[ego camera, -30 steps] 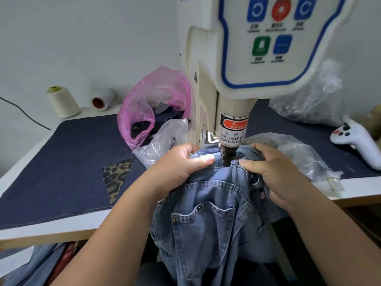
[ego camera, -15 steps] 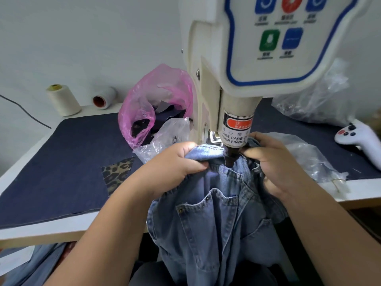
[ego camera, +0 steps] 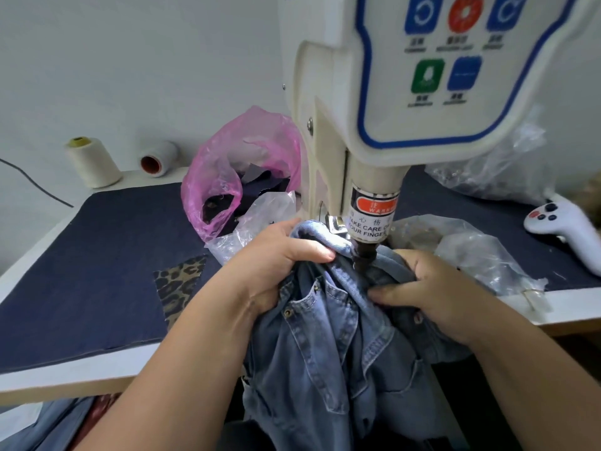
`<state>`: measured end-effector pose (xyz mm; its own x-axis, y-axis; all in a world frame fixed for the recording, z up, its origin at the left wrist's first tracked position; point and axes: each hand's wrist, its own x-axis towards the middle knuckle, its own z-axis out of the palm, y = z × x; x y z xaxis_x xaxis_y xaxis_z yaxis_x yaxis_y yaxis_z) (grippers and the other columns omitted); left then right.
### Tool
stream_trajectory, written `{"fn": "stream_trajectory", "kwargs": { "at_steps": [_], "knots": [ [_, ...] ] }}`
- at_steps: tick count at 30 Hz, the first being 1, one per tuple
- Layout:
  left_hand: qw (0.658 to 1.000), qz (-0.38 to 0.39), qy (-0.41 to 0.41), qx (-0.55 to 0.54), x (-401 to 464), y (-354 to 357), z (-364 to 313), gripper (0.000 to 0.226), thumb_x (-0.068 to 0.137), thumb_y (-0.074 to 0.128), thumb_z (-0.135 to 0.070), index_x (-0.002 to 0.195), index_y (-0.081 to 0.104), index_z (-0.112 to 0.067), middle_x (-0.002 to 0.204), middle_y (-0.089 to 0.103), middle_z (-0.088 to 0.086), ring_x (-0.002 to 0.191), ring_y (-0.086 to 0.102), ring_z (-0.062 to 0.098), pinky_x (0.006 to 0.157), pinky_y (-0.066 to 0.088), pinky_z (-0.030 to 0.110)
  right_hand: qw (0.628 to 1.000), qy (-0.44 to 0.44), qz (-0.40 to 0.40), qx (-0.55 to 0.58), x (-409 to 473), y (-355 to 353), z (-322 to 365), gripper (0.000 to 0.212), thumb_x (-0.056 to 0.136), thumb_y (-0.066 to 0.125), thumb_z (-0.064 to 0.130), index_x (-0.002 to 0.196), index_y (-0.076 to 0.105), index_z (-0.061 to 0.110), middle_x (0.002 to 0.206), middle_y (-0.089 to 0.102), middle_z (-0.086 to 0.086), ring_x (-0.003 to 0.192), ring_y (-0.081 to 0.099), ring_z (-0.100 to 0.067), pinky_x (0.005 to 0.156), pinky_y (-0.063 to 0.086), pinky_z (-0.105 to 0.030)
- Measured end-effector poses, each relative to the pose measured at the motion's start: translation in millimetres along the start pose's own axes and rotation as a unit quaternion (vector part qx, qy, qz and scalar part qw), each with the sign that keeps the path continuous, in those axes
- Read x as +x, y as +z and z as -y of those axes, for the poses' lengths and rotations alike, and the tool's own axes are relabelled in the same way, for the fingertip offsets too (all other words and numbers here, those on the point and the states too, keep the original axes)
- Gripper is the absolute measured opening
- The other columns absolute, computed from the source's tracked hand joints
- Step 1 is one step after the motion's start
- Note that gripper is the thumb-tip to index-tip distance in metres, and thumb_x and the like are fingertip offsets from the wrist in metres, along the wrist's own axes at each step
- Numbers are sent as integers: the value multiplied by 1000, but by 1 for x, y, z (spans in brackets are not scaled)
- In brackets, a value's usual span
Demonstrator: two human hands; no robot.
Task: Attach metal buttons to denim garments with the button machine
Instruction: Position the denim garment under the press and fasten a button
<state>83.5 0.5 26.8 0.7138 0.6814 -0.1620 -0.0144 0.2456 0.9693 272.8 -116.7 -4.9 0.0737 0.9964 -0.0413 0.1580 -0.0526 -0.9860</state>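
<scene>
Table (ego camera: 81, 369), label (ego camera: 369, 227) seemingly "TAKE CARE"

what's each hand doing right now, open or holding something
Left hand: closed, gripping the bunched denim garment just left of the machine's punch.
Right hand: closed, pinching the same garment on the punch's right side.

- A plain pale wall (ego camera: 136, 60) runs behind the table, evenly lit by soft light
- The table (ego camera: 81, 369) has a white top with a light wooden front edge
- A dark blue cloth (ego camera: 81, 271) covers most of the tabletop, with a leopard-print patch (ego camera: 180, 284) on it
- A thin dark cable (ego camera: 35, 183) crosses the wall at the left
- Under the table at the right it is dark
</scene>
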Motion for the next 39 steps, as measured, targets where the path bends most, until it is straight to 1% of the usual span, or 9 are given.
{"fn": "stream_trajectory", "kwargs": {
  "at_steps": [4, 7, 11, 14, 18, 25, 30, 33, 39],
  "knots": [
    [993, -54, 18, 102, 4, -5, 5, 37, 64, 74, -9, 100, 69, -7, 100, 71, 30, 83, 61, 43, 72, 49, 44, 996, -44, -78, 9, 6, -2, -4, 35, 68, 74, 19, 101, 74, 29, 98, 76, -5, 93, 71, -22, 83, 53, -38],
    [960, -91, 51, 260, 9, -9, 10, 33, 70, 78, -32, 98, 68, -18, 92, 76, 7, 89, 72, 29, 89, 56, 47, 988, -85, -93, 95, 11, 0, -8, 36, 69, 70, 4, 100, 76, 21, 101, 76, -9, 95, 73, -22, 77, 57, -25],
    [945, -109, 77, 298, 14, -8, 19, 27, 85, 78, -28, 98, 62, -12, 95, 74, 13, 89, 72, 24, 84, 55, 38, 973, -95, -131, 167, 19, 4, -6, 45, 75, 61, -13, 84, 80, 27, 87, 78, 0, 84, 74, -11, 70, 55, -15],
    [954, -80, 56, 284, 12, -5, 22, 32, 76, 80, -39, 95, 62, -22, 86, 76, -1, 75, 70, 9, 69, 53, 23, 964, -82, -146, 206, 24, 4, -4, 52, 80, 51, -20, 73, 79, 24, 78, 77, -2, 77, 75, -14, 64, 56, -18],
    [973, -10, 12, 229, 6, -10, 26, 53, 58, 84, -51, 101, 60, -33, 104, 76, 1, 92, 70, 13, 89, 51, 34, 953, -56, -193, 228, 31, 5, -5, 52, 79, 51, -22, 66, 78, 21, 72, 75, -6, 67, 74, -17, 55, 56, -22],
    [992, 24, 13, 119, 12, -9, 33, 60, 70, 80, -13, 125, 57, -6, 119, 71, 13, 108, 69, 33, 90, 58, 37, 954, -41, -235, 184, 34, 8, -4, 45, 79, 57, -20, 66, 77, 19, 65, 74, 0, 59, 72, -10, 48, 52, -17],
    [998, -2, 11, 58, 14, -5, 35, 58, 70, 72, -8, 126, 57, -4, 122, 67, 21, 113, 65, 38, 86, 57, 30, 959, -55, -257, 108, 34, 11, -6, 32, 79, 65, -13, 76, 73, 18, 72, 75, 2, 65, 72, -8, 53, 51, -14],
    [1000, -13, 12, 24, 16, -3, 38, 58, 71, 68, -7, 128, 55, 0, 126, 60, 31, 118, 57, 49, 98, 50, 46, 960, -69, -250, 103, 32, 10, -5, 36, 76, 66, -9, 74, 74, 26, 72, 75, 0, 65, 71, -9, 54, 52, -16],
    [1000, -17, 6, 5, 21, -6, 40, 58, 70, 68, -4, 127, 56, 0, 124, 63, 30, 116, 59, 48, 82, 58, 31, 961, -53, -257, 89, 34, 12, -6, 24, 63, 69, 10, 77, 74, 29, 75, 75, 0, 68, 72, -12, 55, 52, -18]
  ]
}}
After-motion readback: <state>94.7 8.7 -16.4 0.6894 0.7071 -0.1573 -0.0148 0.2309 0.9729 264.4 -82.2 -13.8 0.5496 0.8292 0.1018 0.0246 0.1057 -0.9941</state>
